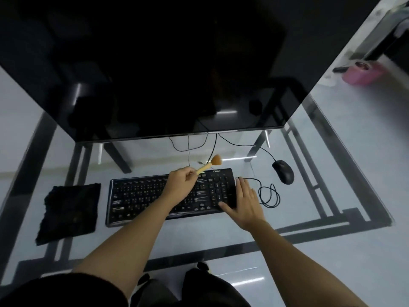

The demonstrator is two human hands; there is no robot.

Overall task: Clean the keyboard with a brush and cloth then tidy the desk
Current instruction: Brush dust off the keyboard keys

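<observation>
Pinching one brush (208, 166) in left hand (181, 185) above one keyboard (141, 193), laying flat, straight-fingered right hand (245, 202) on its right end, one cloth (68, 213) left.

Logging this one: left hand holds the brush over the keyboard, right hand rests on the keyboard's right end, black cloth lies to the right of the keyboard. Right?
One slip: the head view shows the black cloth left of the keyboard, not right. The rest stands: left hand holds the brush over it, right hand rests on its right end.
</observation>
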